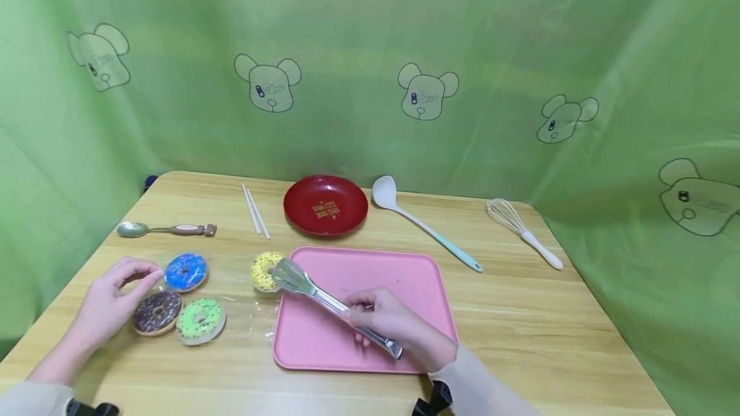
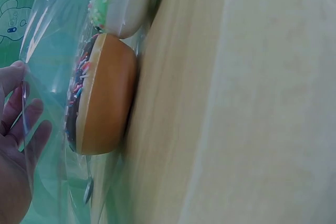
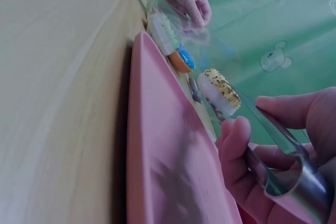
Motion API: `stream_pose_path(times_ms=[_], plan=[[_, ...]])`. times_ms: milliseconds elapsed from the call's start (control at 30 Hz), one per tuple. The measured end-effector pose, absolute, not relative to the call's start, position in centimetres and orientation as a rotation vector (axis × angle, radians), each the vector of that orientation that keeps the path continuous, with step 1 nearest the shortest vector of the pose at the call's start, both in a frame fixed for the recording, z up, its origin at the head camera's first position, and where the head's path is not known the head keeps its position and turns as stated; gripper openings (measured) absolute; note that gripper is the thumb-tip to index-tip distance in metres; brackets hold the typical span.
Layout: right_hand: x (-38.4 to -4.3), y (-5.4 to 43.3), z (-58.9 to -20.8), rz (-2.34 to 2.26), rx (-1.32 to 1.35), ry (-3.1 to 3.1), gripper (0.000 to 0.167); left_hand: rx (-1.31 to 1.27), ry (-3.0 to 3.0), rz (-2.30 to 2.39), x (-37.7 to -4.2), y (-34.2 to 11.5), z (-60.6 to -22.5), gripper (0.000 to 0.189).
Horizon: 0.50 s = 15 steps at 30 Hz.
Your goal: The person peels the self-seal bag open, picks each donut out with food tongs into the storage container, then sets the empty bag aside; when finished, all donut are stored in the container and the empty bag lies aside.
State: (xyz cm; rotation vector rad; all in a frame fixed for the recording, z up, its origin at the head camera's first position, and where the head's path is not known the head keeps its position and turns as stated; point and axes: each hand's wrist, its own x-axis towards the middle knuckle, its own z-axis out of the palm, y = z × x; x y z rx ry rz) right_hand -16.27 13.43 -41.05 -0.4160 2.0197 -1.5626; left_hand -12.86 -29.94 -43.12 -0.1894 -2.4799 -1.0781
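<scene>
Pinches thin, clear plastic film in the left hand, near a round blue-iced doughnut and a round brown-iced doughnut. Grips long, silver metal tongs in the right hand, with a round, sprinkled, yellow-iced doughnut at the tips, by the left edge of a pink rectangular tray. Looks light and foam-soft, likely to dent under hard squeezing or slip along the rounded rim; best taken gently across the pale sides.
</scene>
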Motion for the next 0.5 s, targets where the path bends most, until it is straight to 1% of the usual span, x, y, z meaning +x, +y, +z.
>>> stream_pose_path(times_ms=[200, 400, 500], plan=[[-16.1, 15.7, -40.9, -1.577, -0.397, 2.016, 0.032, -0.195, -2.473, -1.085, -12.8, -29.9, -43.2, 0.015], [-15.6, 18.4, -40.8, -1.619, -0.348, 2.057, 0.042, -0.199, -2.463, -1.08, -12.8, -30.0, -43.3, 0.015], [-15.5, 19.8, -40.7, -1.644, -0.326, 2.074, 0.043, -0.2, -2.458, -1.083, -12.8, -30.0, -43.4, 0.015]])
